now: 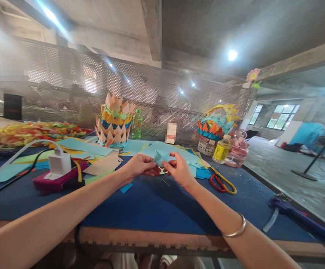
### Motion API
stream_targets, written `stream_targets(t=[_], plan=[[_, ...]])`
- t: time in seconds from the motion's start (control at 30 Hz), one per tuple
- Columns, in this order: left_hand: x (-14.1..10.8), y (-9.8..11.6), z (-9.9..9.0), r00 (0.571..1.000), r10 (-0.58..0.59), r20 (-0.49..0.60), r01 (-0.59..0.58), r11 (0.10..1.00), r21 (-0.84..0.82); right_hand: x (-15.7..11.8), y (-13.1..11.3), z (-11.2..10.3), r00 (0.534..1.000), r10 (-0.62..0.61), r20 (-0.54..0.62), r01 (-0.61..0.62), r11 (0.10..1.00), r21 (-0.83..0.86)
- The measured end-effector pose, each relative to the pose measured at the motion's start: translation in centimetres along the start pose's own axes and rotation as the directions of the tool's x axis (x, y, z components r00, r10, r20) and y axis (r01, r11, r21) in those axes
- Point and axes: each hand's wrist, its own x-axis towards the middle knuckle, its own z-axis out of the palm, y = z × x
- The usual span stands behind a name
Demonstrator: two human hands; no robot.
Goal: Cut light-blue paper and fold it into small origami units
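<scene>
Between my hands is a small light blue folded paper piece (pixel 160 157), with pointed flaps standing up. My left hand (pixel 142 164) pinches its left side between thumb and fingers. On the right side, my right hand (pixel 177 169) closes on the same piece, thumb toward me. Both hands are raised a little above the near part of the blue table (pixel 151 209). Sheets of light blue paper (pixel 136 145) lie behind them. Scissors (pixel 223 184) with red and yellow handles rest right of my right hand.
At the left stand a purple power strip (pixel 49 183) with a white charger (pixel 59 163) and a pile of coloured paper pieces (pixel 33 134). Folded-paper baskets (pixel 113 129), a green bottle (pixel 137 125) and a yellow-labelled bottle (pixel 221 150) stand behind. A glue gun (pixel 299 215) lies right.
</scene>
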Motion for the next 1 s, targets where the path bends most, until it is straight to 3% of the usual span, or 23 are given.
stream_targets(t=[0.3,0.73,1.0], plan=[[0.13,-0.12,-0.14,1.000,0.005,-0.007,-0.005,1.000,-0.001,0.14,0.17,-0.09,1.000,0.015,-0.009,-0.014,0.999,0.037],[0.04,-0.03,0.13,1.000,-0.012,0.016,0.012,1.000,0.010,0.04,0.32,-0.14,0.998,-0.045,-0.035,0.043,0.997,-0.071],[-0.29,0.48,0.16,1.000,-0.005,-0.025,0.005,1.000,0.007,-0.07,0.00,-0.19,0.993,-0.110,-0.053,0.100,0.983,-0.156]])
